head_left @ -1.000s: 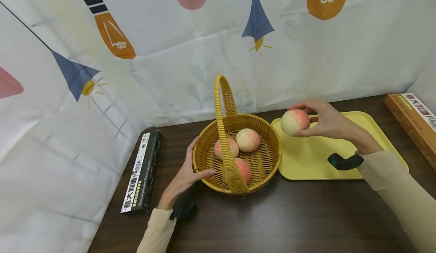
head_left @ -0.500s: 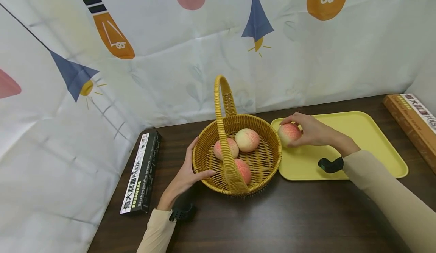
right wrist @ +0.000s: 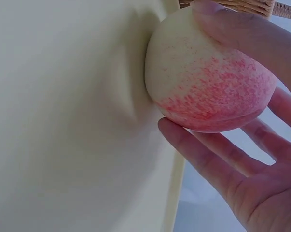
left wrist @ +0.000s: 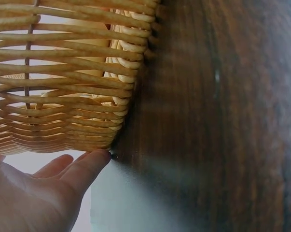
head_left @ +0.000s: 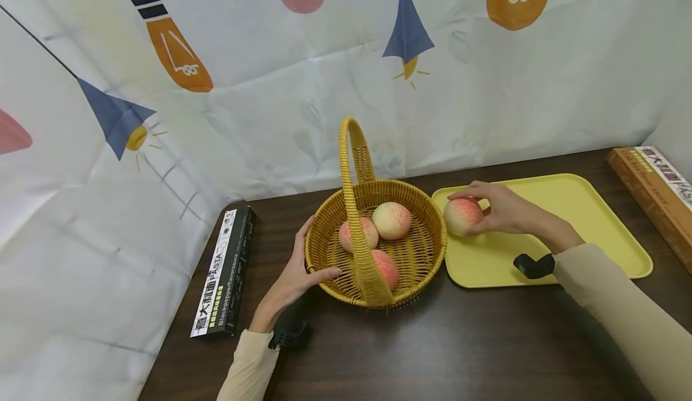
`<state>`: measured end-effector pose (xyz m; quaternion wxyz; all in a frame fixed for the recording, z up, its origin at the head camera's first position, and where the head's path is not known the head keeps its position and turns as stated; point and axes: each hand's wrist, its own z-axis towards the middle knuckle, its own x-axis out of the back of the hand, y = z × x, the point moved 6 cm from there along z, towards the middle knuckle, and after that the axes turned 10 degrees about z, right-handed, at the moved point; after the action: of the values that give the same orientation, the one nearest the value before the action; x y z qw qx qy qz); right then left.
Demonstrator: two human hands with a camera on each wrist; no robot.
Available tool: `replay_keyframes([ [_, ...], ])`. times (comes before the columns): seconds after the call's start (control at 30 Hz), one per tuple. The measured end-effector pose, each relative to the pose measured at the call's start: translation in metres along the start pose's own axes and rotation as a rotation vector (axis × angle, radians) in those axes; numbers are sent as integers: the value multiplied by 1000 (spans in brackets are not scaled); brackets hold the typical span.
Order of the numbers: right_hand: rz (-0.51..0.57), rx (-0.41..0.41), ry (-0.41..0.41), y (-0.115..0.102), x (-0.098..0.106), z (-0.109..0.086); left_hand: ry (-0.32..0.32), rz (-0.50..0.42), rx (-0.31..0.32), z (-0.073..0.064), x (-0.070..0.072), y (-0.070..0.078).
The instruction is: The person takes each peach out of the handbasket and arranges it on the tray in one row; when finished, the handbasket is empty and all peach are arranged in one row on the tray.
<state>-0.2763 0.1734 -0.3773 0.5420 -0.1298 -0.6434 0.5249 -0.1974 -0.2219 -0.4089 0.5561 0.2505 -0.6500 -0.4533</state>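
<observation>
Holding a peach (head_left: 462,216) on the yellow tray (head_left: 589,227)

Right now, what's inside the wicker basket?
A rear peach, a left peach and a front peach. The handle partly covers the last two; anything beneath all three is hidden.

White creased backdrop (head_left: 270,125), possibly cloth, printed with lamps (head_left: 408,26); dark wood-grain table (head_left: 411,353) below, faintly glossy.

Your left beige cloth sleeve (head_left: 250,362) and right beige cloth sleeve (head_left: 611,299) are long and plain. You also wear a small black left wrist camera (head_left: 290,335) and small black right wrist camera (head_left: 534,266), 1 per arm. Your left hand (head_left: 292,281) and right hand (head_left: 504,210) are bare.
</observation>
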Motion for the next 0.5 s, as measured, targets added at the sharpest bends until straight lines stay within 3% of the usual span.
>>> replay_keyframes([
  [0.33,6,10,-6,-1,-1,-4,-3,-15,-6,1,-1,0],
  [0.5,-14,134,28,-15,-2,-5,-3,-25,-9,1,-1,-1],
])
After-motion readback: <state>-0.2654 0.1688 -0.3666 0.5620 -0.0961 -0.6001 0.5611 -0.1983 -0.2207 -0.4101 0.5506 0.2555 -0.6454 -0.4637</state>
